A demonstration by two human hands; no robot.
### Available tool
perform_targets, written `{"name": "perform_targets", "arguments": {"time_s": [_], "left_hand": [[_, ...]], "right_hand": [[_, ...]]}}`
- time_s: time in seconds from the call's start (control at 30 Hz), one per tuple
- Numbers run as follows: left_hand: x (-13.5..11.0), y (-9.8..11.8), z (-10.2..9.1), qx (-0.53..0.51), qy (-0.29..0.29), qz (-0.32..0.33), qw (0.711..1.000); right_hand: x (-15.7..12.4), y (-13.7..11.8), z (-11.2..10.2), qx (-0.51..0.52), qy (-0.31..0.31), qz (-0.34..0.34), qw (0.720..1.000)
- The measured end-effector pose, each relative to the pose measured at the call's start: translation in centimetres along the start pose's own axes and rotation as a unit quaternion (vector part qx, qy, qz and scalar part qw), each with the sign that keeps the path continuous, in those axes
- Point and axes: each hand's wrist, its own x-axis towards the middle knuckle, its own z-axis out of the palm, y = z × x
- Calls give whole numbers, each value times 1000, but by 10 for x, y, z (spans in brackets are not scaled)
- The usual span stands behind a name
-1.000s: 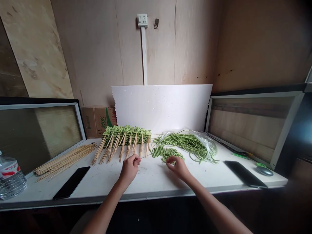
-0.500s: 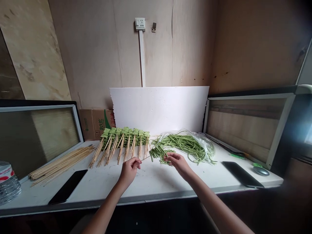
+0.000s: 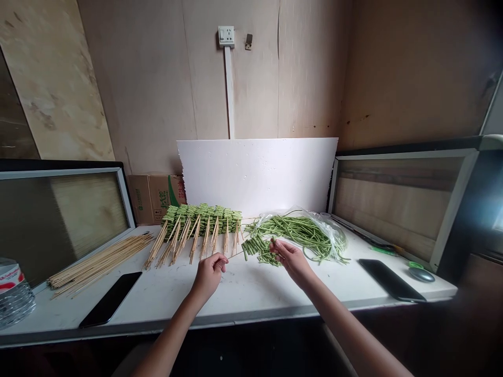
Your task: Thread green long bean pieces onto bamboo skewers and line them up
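Note:
My left hand is closed in a pinch on the bare end of a bamboo skewer. Several short pieces of green long bean are threaded side by side along that skewer. At its far end, my right hand pinches a bean piece between thumb and fingers. Loose cut pieces lie on the white table just beneath, partly hidden by the right fingers. Behind the right hand, long uncut beans spread out of a clear plastic bag.
Finished bean skewers are stacked at the back left, sticks toward me. Bare bamboo skewers lie farther left, near a black phone and a water bottle. On the right are another phone and a grey mouse.
My right hand has shifted slightly right, away from the threaded beans, and a bean piece now shows at its fingertips. My left hand keeps its hold on the skewer.

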Motion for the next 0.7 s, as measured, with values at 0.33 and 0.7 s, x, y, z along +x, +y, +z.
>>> {"name": "perform_targets", "arguments": {"time_s": [0.33,0.7], "left_hand": [[-1,-2,2,21,-8,0,1000],[-1,0,2,26,-3,-3,1000]], "right_hand": [[2,2,3,37,-11,10,999],[-4,-2,8,35,-5,17,999]]}}
